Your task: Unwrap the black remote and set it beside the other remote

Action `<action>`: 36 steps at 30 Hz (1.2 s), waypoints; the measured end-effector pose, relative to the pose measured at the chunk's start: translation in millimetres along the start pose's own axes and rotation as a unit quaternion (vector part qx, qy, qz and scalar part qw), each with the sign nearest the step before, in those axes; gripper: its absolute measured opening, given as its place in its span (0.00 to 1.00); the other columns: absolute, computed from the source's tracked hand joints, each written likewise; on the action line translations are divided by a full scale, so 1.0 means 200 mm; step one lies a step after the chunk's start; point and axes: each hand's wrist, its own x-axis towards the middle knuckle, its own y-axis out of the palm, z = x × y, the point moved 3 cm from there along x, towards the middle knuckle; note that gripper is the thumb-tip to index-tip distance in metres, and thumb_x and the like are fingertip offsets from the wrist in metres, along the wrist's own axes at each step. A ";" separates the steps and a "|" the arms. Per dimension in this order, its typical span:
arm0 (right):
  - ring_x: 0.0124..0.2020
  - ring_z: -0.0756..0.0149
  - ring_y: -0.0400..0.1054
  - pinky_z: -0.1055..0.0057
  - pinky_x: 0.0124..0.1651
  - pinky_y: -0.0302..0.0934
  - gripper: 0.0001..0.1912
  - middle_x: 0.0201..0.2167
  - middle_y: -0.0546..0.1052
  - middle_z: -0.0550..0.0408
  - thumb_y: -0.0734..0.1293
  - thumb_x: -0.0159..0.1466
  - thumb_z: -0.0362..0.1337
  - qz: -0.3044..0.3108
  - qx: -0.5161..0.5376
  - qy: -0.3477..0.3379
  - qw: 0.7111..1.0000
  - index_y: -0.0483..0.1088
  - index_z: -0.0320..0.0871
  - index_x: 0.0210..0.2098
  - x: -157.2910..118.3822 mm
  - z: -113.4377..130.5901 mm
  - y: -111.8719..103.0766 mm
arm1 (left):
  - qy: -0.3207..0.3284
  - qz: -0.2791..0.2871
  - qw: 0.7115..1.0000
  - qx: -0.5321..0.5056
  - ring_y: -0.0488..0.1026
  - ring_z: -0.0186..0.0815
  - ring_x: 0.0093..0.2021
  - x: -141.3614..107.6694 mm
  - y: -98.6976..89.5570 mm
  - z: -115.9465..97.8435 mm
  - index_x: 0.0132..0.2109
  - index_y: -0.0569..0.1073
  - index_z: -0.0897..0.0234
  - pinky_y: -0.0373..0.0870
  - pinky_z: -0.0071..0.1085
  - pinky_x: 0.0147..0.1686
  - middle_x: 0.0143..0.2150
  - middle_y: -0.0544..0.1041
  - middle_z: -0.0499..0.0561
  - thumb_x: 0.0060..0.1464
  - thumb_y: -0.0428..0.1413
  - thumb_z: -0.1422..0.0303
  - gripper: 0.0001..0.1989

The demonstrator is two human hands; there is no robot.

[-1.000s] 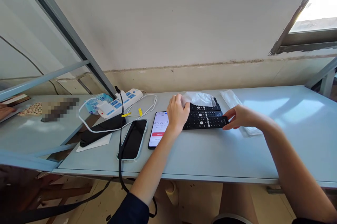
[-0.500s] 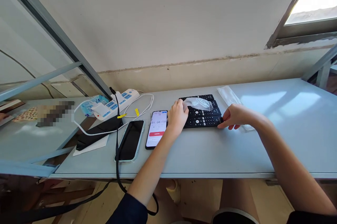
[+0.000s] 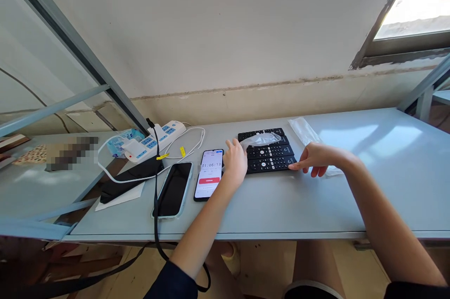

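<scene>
Several black remote controls (image 3: pixel 270 164) lie side by side on the grey desk, their long sides together. A crumpled clear plastic bag (image 3: pixel 262 139) rests across the upper ones. My left hand (image 3: pixel 235 160) is at the left ends of the remotes, beside the bag, its fingers apart and nothing visibly gripped. My right hand (image 3: pixel 311 160) touches the right end of the nearest remote with a fingertip, the other fingers curled loosely. Another clear plastic sleeve (image 3: pixel 304 131) lies behind and partly under my right hand. Left of my left hand, a phone (image 3: pixel 210 182) shows a timer.
A second phone (image 3: pixel 173 191) with a dark screen lies further left, crossed by a black strap (image 3: pixel 156 196). Behind it are a white power strip (image 3: pixel 165 135), a white cable and a black pouch (image 3: pixel 123 184). A metal bed frame stands at the left.
My left hand has moved slightly left and its fingers have opened off the remotes' left ends. My right fingertip has shifted a little left along the nearest remote's end. The view has tilted slightly.
</scene>
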 end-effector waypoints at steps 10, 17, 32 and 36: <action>0.21 0.70 0.67 0.67 0.29 0.69 0.25 0.23 0.75 0.50 0.73 0.41 0.58 0.014 -0.006 0.005 1.000 0.69 0.42 0.15 -0.01 0.00 0.01 | 0.006 0.010 1.000 -0.001 0.78 0.42 0.37 -0.03 -0.04 -0.02 0.50 0.65 0.69 0.72 0.30 0.31 0.49 0.68 0.63 0.59 0.52 0.76 0.12; 0.21 0.70 0.67 0.69 0.26 0.68 0.23 0.23 0.76 0.51 0.72 0.42 0.57 0.011 -0.007 0.000 1.000 0.69 0.42 0.15 0.00 0.00 0.00 | 0.007 0.004 1.000 0.004 0.78 0.42 0.38 -0.03 -0.04 -0.02 0.50 0.65 0.70 0.72 0.30 0.32 0.49 0.68 0.63 0.59 0.52 0.76 0.12; 0.26 0.63 0.72 0.66 0.27 0.70 0.30 0.30 0.78 0.47 0.70 0.44 0.62 -0.308 0.220 -0.091 0.921 0.76 0.40 0.30 -0.03 -0.03 -0.14 | 0.127 -0.139 0.980 -0.067 0.73 0.41 0.42 -0.01 -0.09 -0.04 0.42 0.67 0.63 0.68 0.29 0.30 0.45 0.70 0.55 0.60 0.48 0.70 0.06; 0.34 0.61 0.73 0.69 0.33 0.69 0.42 0.36 0.78 0.44 0.58 0.49 0.72 -0.356 0.320 -0.180 0.859 0.76 0.39 0.39 -0.08 0.04 -0.15 | 0.304 -0.133 0.941 -0.064 0.72 0.38 0.44 -0.05 -0.09 -0.10 0.43 0.69 0.62 0.67 0.31 0.42 0.46 0.71 0.54 0.61 0.46 0.70 0.08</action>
